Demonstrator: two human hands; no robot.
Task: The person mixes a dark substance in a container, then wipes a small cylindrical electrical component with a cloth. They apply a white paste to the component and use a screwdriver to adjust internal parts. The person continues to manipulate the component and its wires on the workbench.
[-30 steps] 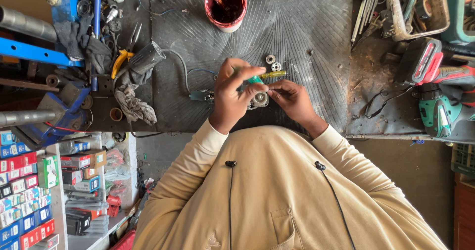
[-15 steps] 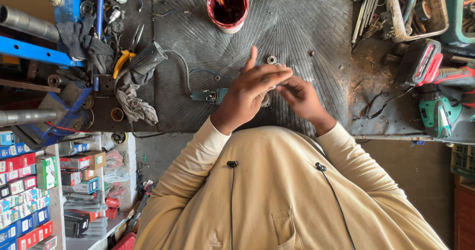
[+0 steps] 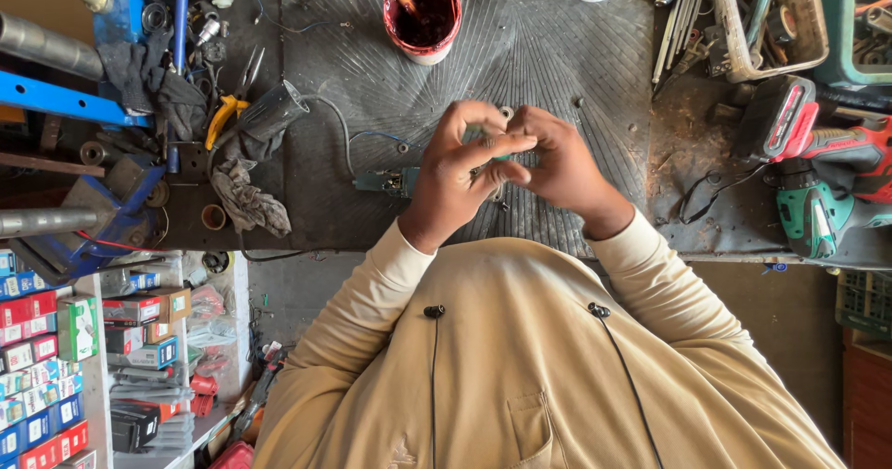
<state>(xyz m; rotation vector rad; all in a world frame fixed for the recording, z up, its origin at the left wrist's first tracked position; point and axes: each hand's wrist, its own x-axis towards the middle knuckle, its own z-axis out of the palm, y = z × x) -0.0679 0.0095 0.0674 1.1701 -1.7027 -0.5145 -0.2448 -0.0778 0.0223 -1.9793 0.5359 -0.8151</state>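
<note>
Nearest the camera, beige sleeves reach over a grey ribbed mat (image 3: 557, 51) on the tabletop. Above it, the left hand (image 3: 460, 176) and right hand (image 3: 557, 162) meet, fingers closed around a small green part (image 3: 497, 153), mostly hidden. Farther off stand a red paint pot (image 3: 423, 9), yellow pliers (image 3: 221, 116), and a green drill (image 3: 822, 204) to the right.

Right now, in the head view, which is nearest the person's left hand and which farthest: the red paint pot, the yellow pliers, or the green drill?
From the left hand:
1. Red paint pot, up the bench and a little to the left, nearest.
2. Yellow pliers, off to the left by the grey rags, farther.
3. Green drill, at the far right edge beyond the right hand, farthest.
</note>
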